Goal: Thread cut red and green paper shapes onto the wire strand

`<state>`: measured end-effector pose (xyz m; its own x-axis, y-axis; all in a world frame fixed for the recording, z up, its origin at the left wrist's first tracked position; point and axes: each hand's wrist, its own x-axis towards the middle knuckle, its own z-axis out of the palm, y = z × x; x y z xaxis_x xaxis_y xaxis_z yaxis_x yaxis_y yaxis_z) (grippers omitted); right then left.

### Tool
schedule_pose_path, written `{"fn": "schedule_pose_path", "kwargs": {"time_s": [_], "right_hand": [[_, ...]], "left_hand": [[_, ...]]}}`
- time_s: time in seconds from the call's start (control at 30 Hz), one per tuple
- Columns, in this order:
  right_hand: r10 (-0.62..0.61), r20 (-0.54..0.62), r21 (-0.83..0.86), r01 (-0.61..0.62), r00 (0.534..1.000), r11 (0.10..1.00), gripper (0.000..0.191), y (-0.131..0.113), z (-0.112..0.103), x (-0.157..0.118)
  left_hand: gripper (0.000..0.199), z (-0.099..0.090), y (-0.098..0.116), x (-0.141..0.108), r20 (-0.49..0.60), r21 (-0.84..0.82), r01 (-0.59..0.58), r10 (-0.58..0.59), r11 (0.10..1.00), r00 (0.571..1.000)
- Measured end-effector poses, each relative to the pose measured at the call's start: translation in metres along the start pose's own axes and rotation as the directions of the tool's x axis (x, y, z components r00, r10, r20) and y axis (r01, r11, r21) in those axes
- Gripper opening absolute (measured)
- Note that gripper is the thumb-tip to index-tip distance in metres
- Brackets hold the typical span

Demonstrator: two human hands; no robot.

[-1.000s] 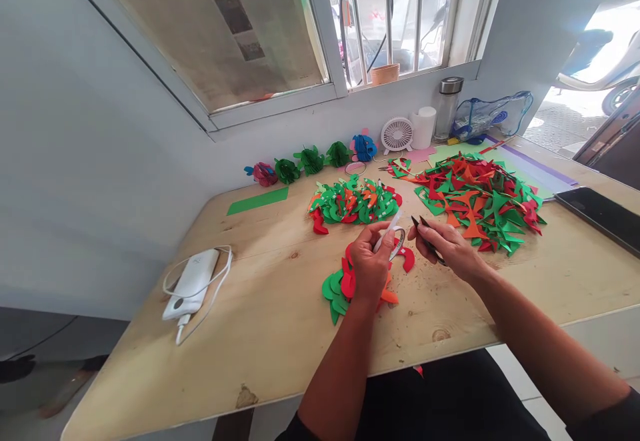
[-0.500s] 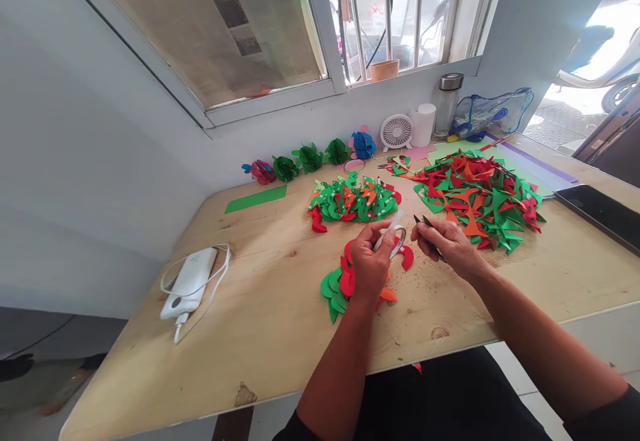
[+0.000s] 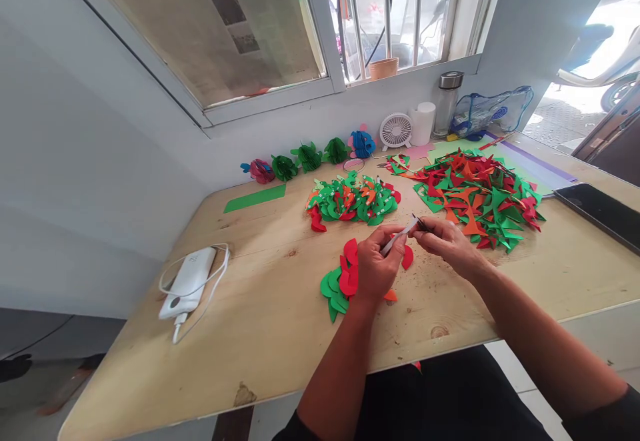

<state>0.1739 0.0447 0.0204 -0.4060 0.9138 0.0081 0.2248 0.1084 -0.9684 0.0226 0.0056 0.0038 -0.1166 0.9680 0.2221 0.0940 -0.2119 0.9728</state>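
Observation:
A roll of white tape (image 3: 391, 245) is held in my left hand (image 3: 379, 264), with its loose end pulled up to the right. My right hand (image 3: 450, 241) is closed around small dark scissors (image 3: 421, 225), whose tips meet the tape's free end. Both hands are close together above the table. Beneath and beside my left hand lie curved cut paper pieces: red ones (image 3: 349, 281), green ones (image 3: 334, 291) and a bit of orange. Just beyond my hands is a heap of green, red and orange cut pieces (image 3: 353, 201) carrying small white strips.
Paper offcuts (image 3: 480, 197) are piled at the right, near a black phone (image 3: 600, 217). Along the wall stand folded paper figures (image 3: 307, 157), a small fan (image 3: 396, 131), a glass bottle (image 3: 447, 104) and a clear pouch (image 3: 493, 111). A white power bank (image 3: 189, 281) with cable lies left.
My hands have come together. The scissors have moved left to the tape's end, and my left hand has shifted slightly right, turning the roll.

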Motion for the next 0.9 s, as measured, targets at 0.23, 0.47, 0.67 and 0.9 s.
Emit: {"fn": "schedule_pose_path", "kwargs": {"time_s": [0.23,0.47,0.67,0.9], "right_hand": [[-0.085,-0.036,-0.155,0.079,0.996,0.985,0.023,-0.009,0.001,0.000],[-0.125,-0.035,-0.131,0.119,0.992,0.984,0.023,-0.001,0.002,0.000],[-0.155,-0.008,-0.151,0.152,0.988,0.977,0.027,0.001,0.000,-0.001],[-0.205,-0.028,-0.242,0.192,0.978,0.951,0.033,0.005,0.000,0.001]], "left_hand": [[0.025,-0.001,-0.008,-0.001,0.022,0.098,-0.049,0.047,0.994,0.999],[0.025,0.000,-0.006,0.000,0.006,0.133,-0.037,0.036,0.991,0.999],[0.026,-0.001,-0.009,0.000,0.002,0.126,-0.016,0.016,0.992,1.000],[0.030,0.000,-0.009,0.000,0.008,0.098,0.009,-0.010,0.995,1.000]]}}
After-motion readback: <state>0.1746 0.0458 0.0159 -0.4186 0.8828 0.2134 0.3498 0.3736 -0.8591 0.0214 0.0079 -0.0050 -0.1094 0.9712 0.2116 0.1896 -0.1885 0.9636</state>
